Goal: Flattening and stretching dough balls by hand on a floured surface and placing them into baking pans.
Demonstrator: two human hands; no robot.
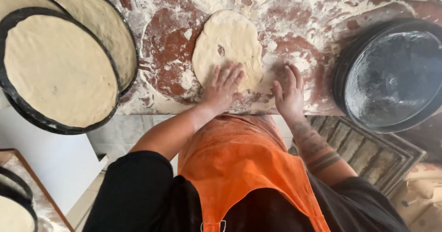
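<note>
Pressing flat on the near end of an oval sheet of raw dough (pixel 227 45), the left hand (pixel 224 88) has its fingers spread open and grips nothing. That dough lies at the middle of a floured reddish worktop (pixel 304 27), with a small tear showing left of its centre. Just right of it, the right hand (pixel 289 93) rests on the floury surface beside the dough's near right edge, fingers loosely open, holding nothing; the forearm behind it is tattooed. An orange apron (pixel 244 167) over black sleeves fills the near middle. At the left, 2 round black pans (pixel 9 89) overlap, each lined with stretched dough, and a 3rd pan edge shows at the far left corner. At the right sits an empty dark round pan (pixel 391 75), dusted grey inside, overhanging the worktop's near edge. Below it lies a slatted metal grate (pixel 368 149).
</note>
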